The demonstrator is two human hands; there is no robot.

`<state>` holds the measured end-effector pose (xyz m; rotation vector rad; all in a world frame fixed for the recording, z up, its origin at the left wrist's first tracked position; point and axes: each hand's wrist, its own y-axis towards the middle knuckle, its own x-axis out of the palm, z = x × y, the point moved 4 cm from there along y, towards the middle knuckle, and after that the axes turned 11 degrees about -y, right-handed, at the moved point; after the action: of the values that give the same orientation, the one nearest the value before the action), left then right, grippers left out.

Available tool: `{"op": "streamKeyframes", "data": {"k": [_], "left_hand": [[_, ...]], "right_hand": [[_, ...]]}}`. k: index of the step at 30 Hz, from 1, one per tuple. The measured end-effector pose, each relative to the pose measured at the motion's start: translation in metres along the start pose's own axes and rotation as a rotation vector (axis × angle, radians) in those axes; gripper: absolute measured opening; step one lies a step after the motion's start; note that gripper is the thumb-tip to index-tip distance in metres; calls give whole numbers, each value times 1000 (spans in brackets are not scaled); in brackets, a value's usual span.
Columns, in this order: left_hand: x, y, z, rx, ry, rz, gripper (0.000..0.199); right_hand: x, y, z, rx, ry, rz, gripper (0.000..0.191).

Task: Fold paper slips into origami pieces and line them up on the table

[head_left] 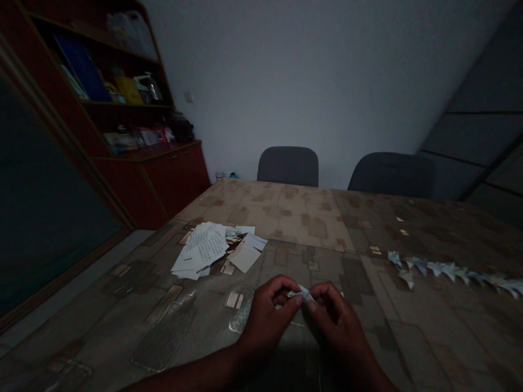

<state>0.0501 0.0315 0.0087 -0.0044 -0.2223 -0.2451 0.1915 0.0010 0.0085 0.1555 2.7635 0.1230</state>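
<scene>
Folded paper: small, pale and creased, it sat over the near middle, partly hidden by fingertips.
Grip: left hand and right hand both pinched that paper.
Counter: its patterned cover showed patchy rectangles, some shiny.
Slips: flat, overlapping, left of the hands; their print was too small for me to read.
Spiky paper pieces: they trailed off right.
Far side: two rounded grey chairs stood there, a reddish cabinet at left.

Dim, grainy light leaves the cabinet in shadow, with faint glare on the tablecloth.
</scene>
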Motion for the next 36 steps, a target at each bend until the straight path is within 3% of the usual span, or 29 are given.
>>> {"op": "streamKeyframes", "data": {"k": [5,10,17,21,25,31,36], "left_hand": [[1,0,11,43,115,-12,4],[1,0,10,27,63,-1,8],[-1,3,5,7,-71,17,27],[-1,5,4,-40,-158,33,22],[2,4,1,-127,-241,40,31],[6,0,-10,-203,-328,37,40],[3,-1,-8,-127,-277,83,34]], "right_hand": [[-7,0,-4,-57,-175,18,18],[-7,2,-5,-70,-205,1,18],[-6,4,-8,-53,-158,-47,16],[-3,5,1,72,-15,-122,24],[0,6,5,146,86,-135,32],[6,2,3,129,133,-156,36],[4,2,6,65,28,-114,32]]}}
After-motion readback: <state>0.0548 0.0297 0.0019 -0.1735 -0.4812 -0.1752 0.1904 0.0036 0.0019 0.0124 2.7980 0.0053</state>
